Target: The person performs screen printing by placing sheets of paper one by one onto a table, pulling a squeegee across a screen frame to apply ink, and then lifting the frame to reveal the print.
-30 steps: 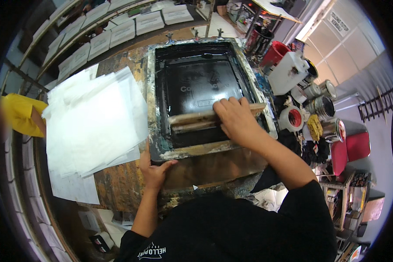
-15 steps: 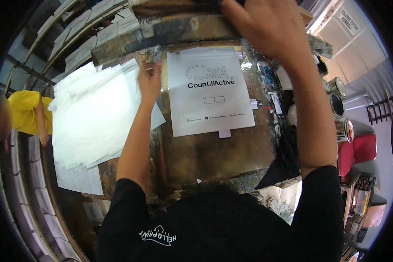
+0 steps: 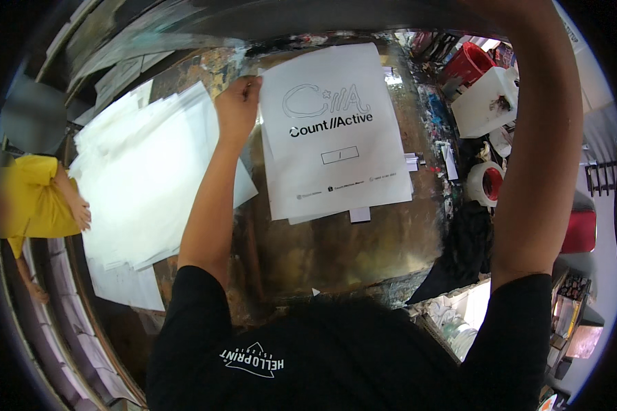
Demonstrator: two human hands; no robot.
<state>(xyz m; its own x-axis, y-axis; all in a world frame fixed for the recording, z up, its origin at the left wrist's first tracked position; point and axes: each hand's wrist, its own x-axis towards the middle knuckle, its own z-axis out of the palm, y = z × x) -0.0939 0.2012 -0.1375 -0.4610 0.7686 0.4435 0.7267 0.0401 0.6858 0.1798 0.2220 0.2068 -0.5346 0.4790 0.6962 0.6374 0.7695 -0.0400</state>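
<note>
My left hand (image 3: 238,103) pinches the upper left edge of a white plastic-looking sheet (image 3: 339,140) with black printing and a small outlined box. That sheet lies skewed on the brown board (image 3: 343,250), and a pale edge peeks out below its lower left corner. Small paper tabs (image 3: 360,214) stick out from under its lower and right edges. High at the top right, my right hand (image 3: 504,5) is cut off by the picture's edge, its fingers hidden. Beside it, a large dark panel (image 3: 336,15) spans the top of the view, raised above the board.
A broad stack of white sheets (image 3: 140,185) lies left of the board. Along the right are a red bucket (image 3: 472,63), a white jug (image 3: 485,103), a tape roll (image 3: 485,183) and a black cloth (image 3: 467,240). A person in yellow (image 3: 41,195) stands at far left, near racks.
My right arm has moved up and rightward, and the dark panel now shows across the top. My left hand has taken hold of the printed sheet, which has shifted and turned slightly.
</note>
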